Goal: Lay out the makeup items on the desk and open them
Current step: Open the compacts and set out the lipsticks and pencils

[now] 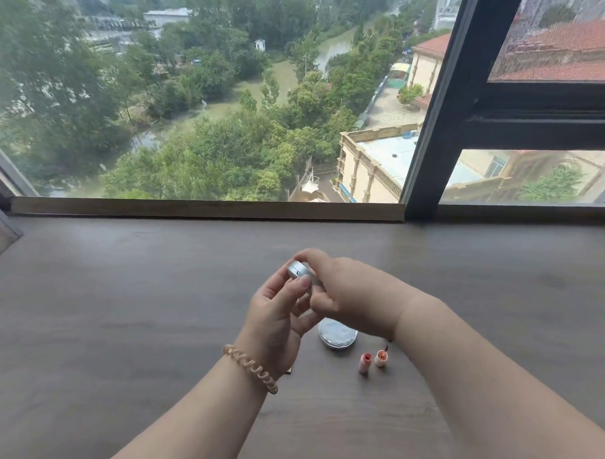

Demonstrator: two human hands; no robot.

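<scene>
Both hands hold a small round silver compact (300, 271) above the dark wooden desk (125, 304). My left hand (280, 319) grips it from below, thumb on its side. My right hand (344, 293) pinches it from above and covers its right part. Under the hands a round silver-rimmed case (337, 336) lies on the desk, partly hidden. Just right of it stand two small pink tubes, one (365, 362) and the other (381, 357), both showing open tops. A thin dark stick (387, 347) pokes out beside my right wrist.
A large window with a dark frame (438, 121) runs along the desk's far edge above a wooden sill (207, 207). A coiled hair tie (253, 370) circles my left wrist. A small brown tip (289, 370) shows under my left wrist.
</scene>
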